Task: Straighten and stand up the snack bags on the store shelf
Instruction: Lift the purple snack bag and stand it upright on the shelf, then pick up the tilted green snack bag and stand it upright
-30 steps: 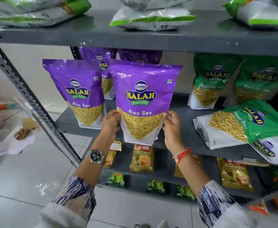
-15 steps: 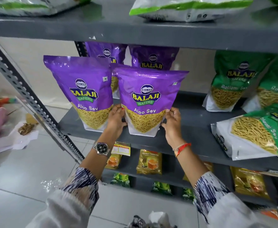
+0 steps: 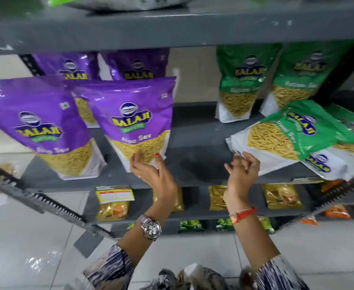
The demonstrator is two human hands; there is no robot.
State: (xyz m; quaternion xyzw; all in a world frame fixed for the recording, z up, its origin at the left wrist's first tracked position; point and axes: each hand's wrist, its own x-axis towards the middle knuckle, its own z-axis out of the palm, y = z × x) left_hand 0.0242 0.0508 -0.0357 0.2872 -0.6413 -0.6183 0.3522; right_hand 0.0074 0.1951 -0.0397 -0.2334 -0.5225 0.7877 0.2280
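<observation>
The purple half of the shelf point(image 3: 192, 164) looks settled: four purple Aloo Sev bags are seen standing, two at the back and two in front, and the front purple bag point(image 3: 136, 122) is upright with its base on the shelf board. The left hand point(image 3: 151, 174) is held loosely open against that bag's lower edge, fingers spread, thumb at its corner, nothing clasped; whether it is steadying or leaving cannot be told. Over at three o'clock the work is plainly not finished. Two green bags point(image 3: 241, 84) are standing at the back, toward one o'clock, but a toppled green bag point(image 3: 287, 137) is lying on its side across the shelf front, partly stacked on another fallen one point(image 3: 352, 132) at the far right. The right hand point(image 3: 243, 170) is placed at the white bottom corner of the toppled bag, fingers curled at its edge; contact is made, though a full closed grip cannot be confirmed through the blur. From that hand the bag stretches away toward two o'clock, its top pointing right. By this reckoning roughly half the row is done, with both fallen green bags left to be raised.
</observation>
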